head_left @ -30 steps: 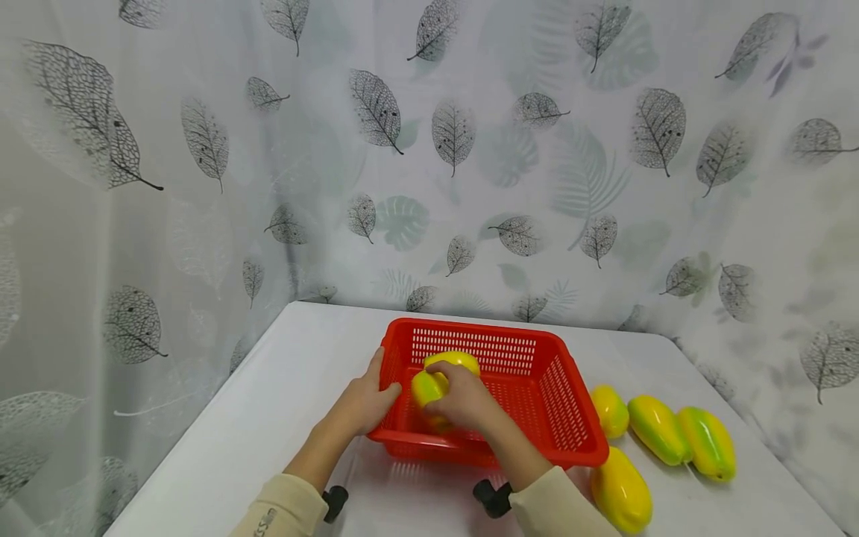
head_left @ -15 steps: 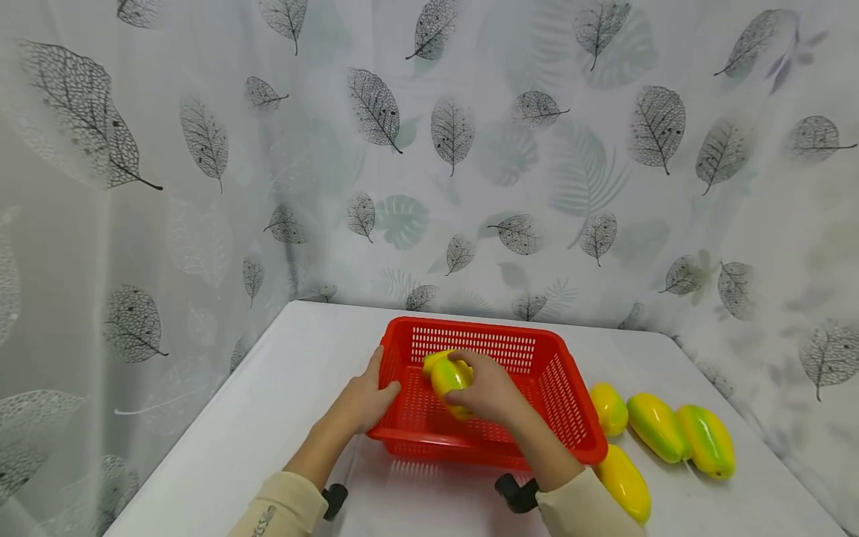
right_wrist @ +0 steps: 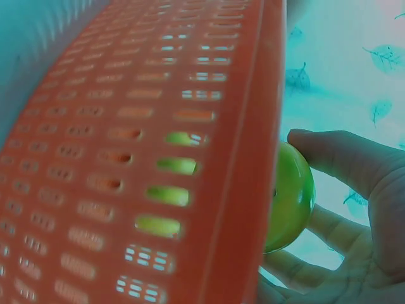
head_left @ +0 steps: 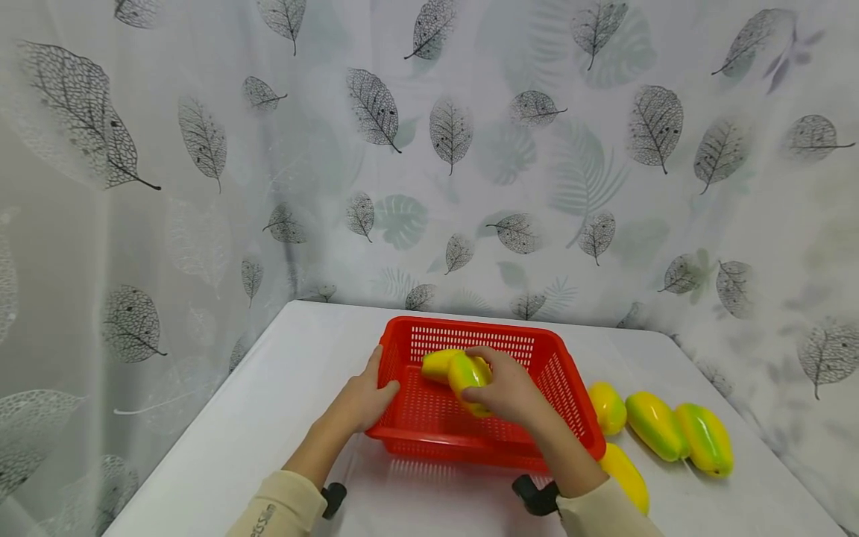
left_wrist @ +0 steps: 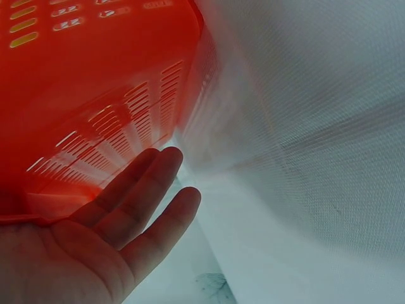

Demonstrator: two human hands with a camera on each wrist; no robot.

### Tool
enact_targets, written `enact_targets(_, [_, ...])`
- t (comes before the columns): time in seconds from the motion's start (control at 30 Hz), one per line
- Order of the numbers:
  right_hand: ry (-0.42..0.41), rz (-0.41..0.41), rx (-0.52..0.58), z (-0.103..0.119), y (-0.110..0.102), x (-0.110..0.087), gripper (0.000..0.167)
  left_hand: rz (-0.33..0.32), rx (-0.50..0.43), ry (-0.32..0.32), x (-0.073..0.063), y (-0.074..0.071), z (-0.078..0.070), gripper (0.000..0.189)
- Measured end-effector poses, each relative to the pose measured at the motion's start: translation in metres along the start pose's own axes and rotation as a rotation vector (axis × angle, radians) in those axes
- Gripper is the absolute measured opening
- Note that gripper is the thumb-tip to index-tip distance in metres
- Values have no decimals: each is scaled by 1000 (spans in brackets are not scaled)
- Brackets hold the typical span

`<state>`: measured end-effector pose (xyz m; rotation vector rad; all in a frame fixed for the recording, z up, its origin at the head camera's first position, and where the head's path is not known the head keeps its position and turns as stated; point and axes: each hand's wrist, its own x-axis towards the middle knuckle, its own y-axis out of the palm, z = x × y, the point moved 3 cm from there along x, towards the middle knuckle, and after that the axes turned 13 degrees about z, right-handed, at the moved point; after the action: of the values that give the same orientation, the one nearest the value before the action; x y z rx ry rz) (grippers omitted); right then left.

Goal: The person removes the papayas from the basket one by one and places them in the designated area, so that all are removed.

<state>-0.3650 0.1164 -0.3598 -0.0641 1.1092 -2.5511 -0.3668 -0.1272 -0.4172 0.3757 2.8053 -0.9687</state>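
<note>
My left hand (head_left: 365, 399) holds the left rim of a red plastic basket (head_left: 483, 446), thumb over the edge; in the left wrist view its fingers (left_wrist: 158, 234) extend along the outside wall. Inside the basket, my right hand (head_left: 503, 384) grips a glossy yellow-green papaya (head_left: 464, 377) between thumb and fingers, the fruit tilted. In the right wrist view the papaya's rounded green end (right_wrist: 294, 199) shows past the basket rim (right_wrist: 247, 158). A second yellow papaya (head_left: 438, 364) lies behind it on the basket floor, partly covered by the held one.
Right of the basket on the white table (head_left: 315, 328) lie several more papayas: one (head_left: 607, 409) by the basket wall, a pair (head_left: 656, 426) side by side, and one (head_left: 625, 477) nearer the front, partly behind my right forearm. A leaf-patterned curtain (head_left: 470, 186) surrounds the table.
My right hand has lifted the papaya from the basket's left front area and carried it rightward, turning it. The second papaya's left end is now in view. The left hand and basket stay put.
</note>
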Motion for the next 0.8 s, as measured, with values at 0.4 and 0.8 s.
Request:
enact_targets(0.4, [45,0,-12,-15,-26,-24,68,4,5,-4,0,1,-1,85])
enact_targets(0.8, [68,1,-36,-30,-39,-37,75,3,17,-17,2,1,0,84])
